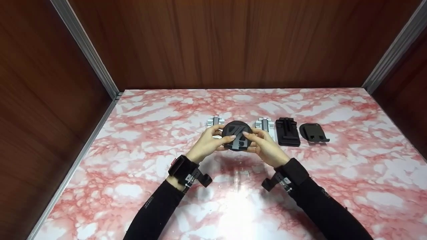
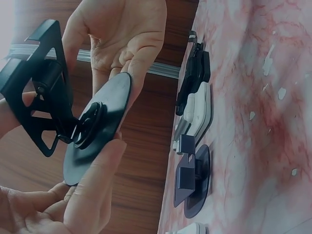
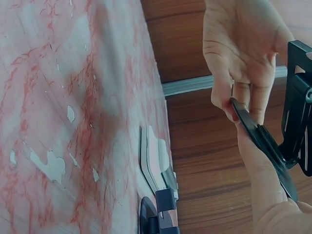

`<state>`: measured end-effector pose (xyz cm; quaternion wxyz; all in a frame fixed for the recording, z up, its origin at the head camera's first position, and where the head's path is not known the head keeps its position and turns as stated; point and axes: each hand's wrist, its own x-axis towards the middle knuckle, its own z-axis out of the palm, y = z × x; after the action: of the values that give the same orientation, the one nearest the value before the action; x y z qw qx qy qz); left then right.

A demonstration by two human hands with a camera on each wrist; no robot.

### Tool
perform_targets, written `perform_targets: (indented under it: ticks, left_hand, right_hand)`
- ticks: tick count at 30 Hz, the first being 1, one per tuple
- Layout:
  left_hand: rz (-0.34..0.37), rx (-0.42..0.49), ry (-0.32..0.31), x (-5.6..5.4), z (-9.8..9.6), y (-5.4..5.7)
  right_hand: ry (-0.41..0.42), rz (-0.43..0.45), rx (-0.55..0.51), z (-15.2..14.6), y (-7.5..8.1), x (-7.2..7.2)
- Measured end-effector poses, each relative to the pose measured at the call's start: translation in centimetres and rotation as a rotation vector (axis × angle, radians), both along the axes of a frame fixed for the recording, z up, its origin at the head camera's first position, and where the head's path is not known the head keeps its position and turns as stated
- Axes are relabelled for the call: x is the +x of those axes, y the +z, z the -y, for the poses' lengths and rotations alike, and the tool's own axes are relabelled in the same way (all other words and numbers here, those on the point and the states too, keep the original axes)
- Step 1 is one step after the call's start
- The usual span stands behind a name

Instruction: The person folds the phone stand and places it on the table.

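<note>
Both hands hold a black phone stand up over the table, my left hand at one side and my right hand at the other. In the head view both thumbs lie on the slotted bracket. From the left wrist, the round base plate shows, with fingers gripping its edge and the hinged bracket folded out at an angle. The right wrist view catches this base nearly edge-on.
Behind the hands are two white stands. Further right stand a black rectangular stand and a dark round-based one. Another dark stand appears in the left wrist view. Wood-grain panels enclose the marbled table.
</note>
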<state>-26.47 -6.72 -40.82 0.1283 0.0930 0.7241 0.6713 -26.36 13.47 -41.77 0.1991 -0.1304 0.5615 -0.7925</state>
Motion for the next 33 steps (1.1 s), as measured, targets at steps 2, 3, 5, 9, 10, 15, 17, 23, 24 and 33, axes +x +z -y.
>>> perform_targets:
  ticks: [2, 3, 5, 9, 10, 15, 17, 23, 24, 33]
  left_hand:
    - [0.000, -0.005, 0.001, 0.03, -0.02, -0.08]
    - [-0.001, -0.010, 0.004, 0.04, -0.02, -0.13]
    - [-0.001, -0.023, 0.013, 0.09, -0.04, -0.18]
    - [-0.008, -0.061, 0.036, 0.12, -0.04, -0.28]
    - [-0.011, -0.070, 0.041, 0.16, -0.04, -0.28]
    - [-0.026, -0.079, 0.045, 0.27, -0.02, -0.32]
    - [-0.025, -0.048, 0.038, 0.28, -0.05, -0.37]
    - [-0.035, 0.009, 0.023, 0.29, -0.11, -0.47]
    - [-0.037, 0.005, 0.024, 0.28, -0.11, -0.50]
    - [-0.063, -0.045, 0.033, 0.27, -0.01, -0.71]
  right_hand:
    - [-0.009, 0.013, 0.004, 0.01, -0.01, 0.04]
    - [-0.013, 0.019, 0.008, 0.00, -0.02, 0.06]
    - [-0.025, 0.029, 0.019, 0.03, -0.02, 0.12]
    - [-0.013, 0.021, 0.018, 0.01, -0.08, 0.12]
    - [-0.006, 0.016, 0.014, 0.00, -0.08, 0.11]
    - [0.017, 0.005, 0.010, -0.12, -0.08, 0.09]
    - [0.019, 0.007, 0.016, -0.11, -0.04, 0.10]
    - [0.041, -0.017, 0.034, -0.11, -0.14, 0.07]
    - [0.046, -0.022, 0.036, -0.12, -0.19, 0.06]
    - [0.049, -0.043, 0.061, -0.01, -0.35, 0.01]
